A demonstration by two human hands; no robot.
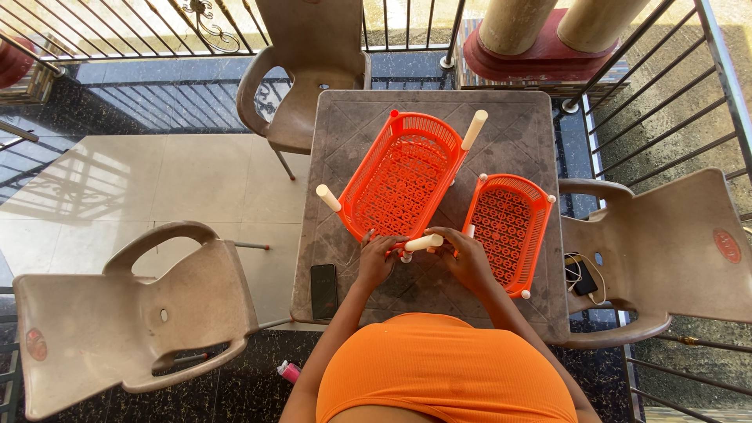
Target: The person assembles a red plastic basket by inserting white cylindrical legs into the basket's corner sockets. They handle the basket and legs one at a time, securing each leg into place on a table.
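Observation:
A large orange plastic basket [403, 176] lies tilted on the brown plastic table [517, 133], with cream tube legs sticking out at its corners. My left hand [377, 258] grips the basket's near corner. My right hand [464, 254] holds a cream tube leg [424, 243] against that same corner. A second, smaller orange basket [507, 229] lies just right of my right hand, with small cream pegs at its corners.
A black phone [323, 291] lies on the table's near left corner. Brown plastic chairs stand at the left [117, 313], far side [301, 94] and right [674, 251]; the right one carries a phone with a cable [581, 276]. Metal railings surround the area.

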